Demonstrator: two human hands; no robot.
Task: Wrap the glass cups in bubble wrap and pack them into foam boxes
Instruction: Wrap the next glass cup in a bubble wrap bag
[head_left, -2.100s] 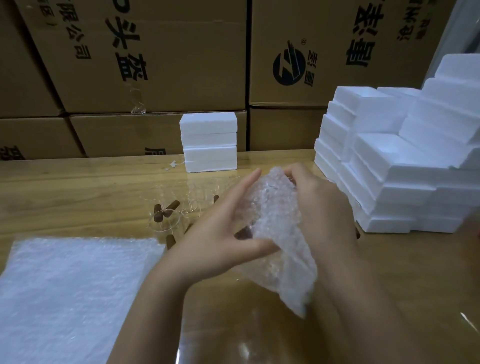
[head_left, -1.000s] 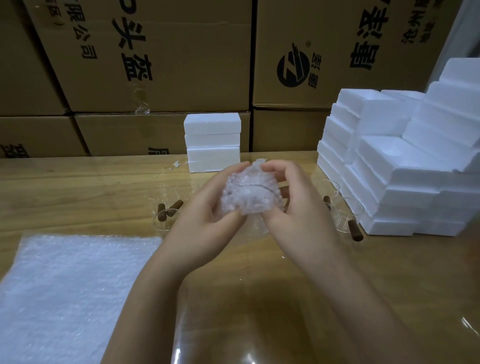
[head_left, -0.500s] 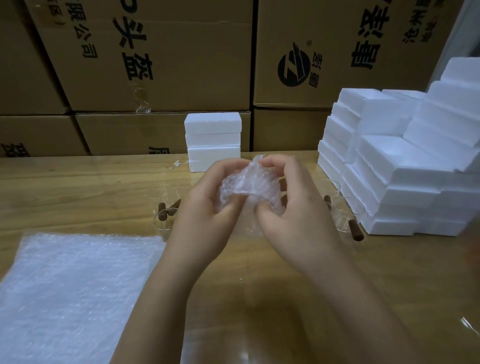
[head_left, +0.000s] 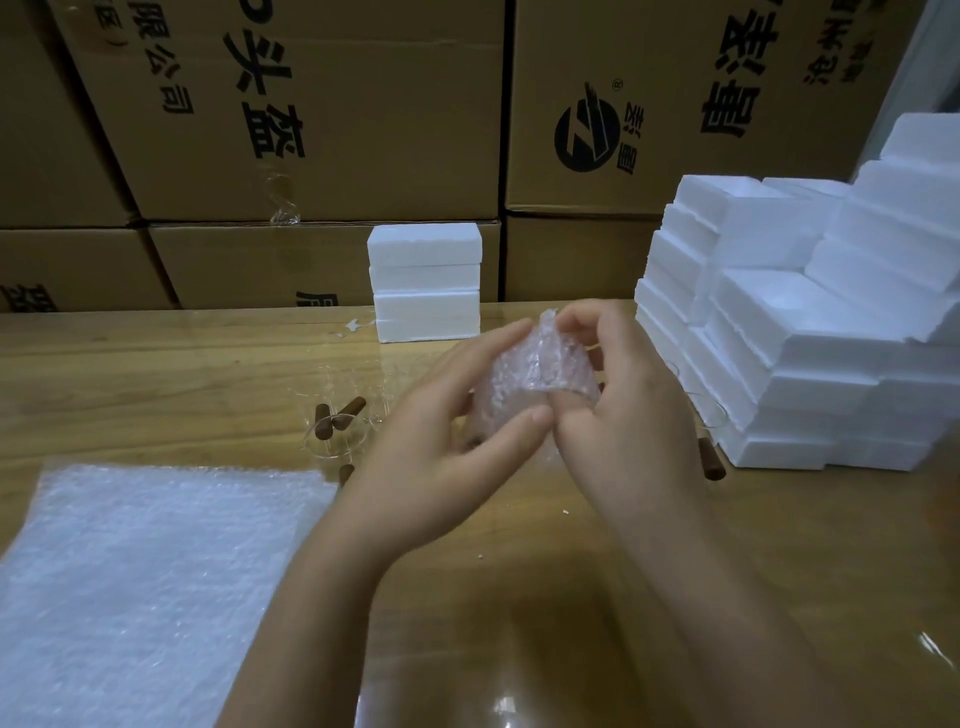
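Bubble-wrapped glass cup (head_left: 535, 364) held above table (head_left: 156, 374) middle, nearer far edge. Left hand (head_left: 441, 436), right hand (head_left: 628, 415): fingers curled round bundle, gripping it. Risk: slack pinch lets loose end spring open; cup slides out, strikes table. Foam boxes (head_left: 831, 338) stacked at right edge.

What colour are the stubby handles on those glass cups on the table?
Dark brown. The handles show best in the head view, left of the hands.

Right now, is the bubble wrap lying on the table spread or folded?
Spread: the bubble wrap lies flat on the table, unheld.
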